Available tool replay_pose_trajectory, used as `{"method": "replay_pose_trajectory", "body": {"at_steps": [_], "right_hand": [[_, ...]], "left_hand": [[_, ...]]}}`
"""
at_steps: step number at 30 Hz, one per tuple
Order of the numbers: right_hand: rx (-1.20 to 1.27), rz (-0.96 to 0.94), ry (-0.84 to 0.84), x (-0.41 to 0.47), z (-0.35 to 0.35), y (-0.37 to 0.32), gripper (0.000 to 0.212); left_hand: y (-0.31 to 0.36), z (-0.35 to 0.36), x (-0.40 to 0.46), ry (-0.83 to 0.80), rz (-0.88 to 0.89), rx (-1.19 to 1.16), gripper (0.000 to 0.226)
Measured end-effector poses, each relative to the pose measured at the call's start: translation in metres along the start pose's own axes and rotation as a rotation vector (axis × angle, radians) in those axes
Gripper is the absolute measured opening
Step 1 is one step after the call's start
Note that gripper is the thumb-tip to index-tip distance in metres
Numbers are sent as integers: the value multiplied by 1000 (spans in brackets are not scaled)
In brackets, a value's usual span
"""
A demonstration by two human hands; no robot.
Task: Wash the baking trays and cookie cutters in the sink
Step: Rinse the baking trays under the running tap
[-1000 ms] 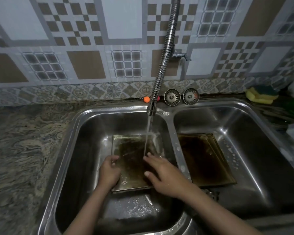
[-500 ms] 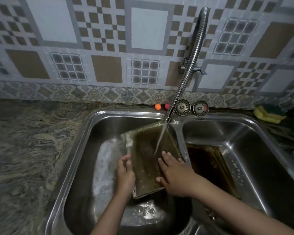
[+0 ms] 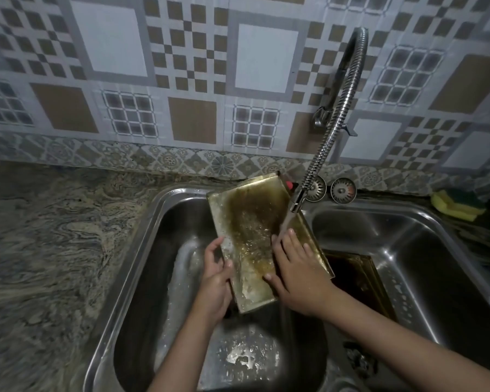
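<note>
Rinsing step: my left hand (image 3: 214, 281) grips the tray (image 3: 255, 239) by its left edge, tilted over the left basin under the tap (image 3: 297, 202). Right hand (image 3: 297, 273) lies flat on it, fingers straight. Next, prob: scrub w/ sponge (image 3: 457, 203); 2nd tray (image 3: 359, 281) waits in right basin.

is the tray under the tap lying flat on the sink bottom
No, the tray is tilted up, its far end above the sink rim, held by the left hand.

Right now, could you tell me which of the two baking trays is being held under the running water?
The tray in the left basin, tilted up between both hands; the other tray lies flat in the right basin.
</note>
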State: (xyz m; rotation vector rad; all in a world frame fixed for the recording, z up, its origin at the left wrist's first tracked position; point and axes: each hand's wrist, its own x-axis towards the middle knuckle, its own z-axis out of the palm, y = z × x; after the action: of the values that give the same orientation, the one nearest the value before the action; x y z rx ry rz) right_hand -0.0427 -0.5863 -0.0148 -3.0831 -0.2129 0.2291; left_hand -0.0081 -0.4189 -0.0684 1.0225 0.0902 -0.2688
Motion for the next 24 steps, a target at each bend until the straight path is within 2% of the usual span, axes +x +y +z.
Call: {"method": "replay_pose_trajectory", "body": {"at_steps": [3,8,10,13,15,17,21,22,24], "right_hand": [[109,-8,74,3,18,6,77],[355,7,51,14,45,11,74],[461,36,104,24,46,11,73],[518,79,231,46,35,7,73],[476,78,228,57,27,-2,73],[438,-33,189,55,25,-17,72],[323,-336,73,32,38,-29,69],[310,-332,75,35,41,-21,71],[329,-190,107,49,43,-3,83]], "left_hand": [[9,-3,1,-45,57,98,51],[24,-3,-2,-110,237,437,51],[28,-1,-5,-134,252,494,54],[22,-1,-12,-150,221,494,53],[16,2,-17,-139,207,468,51],[13,8,-20,-87,207,408,48],[16,2,-17,135,205,245,50],[17,-3,-17,167,215,250,50],[20,-7,-21,163,225,282,49]]}}
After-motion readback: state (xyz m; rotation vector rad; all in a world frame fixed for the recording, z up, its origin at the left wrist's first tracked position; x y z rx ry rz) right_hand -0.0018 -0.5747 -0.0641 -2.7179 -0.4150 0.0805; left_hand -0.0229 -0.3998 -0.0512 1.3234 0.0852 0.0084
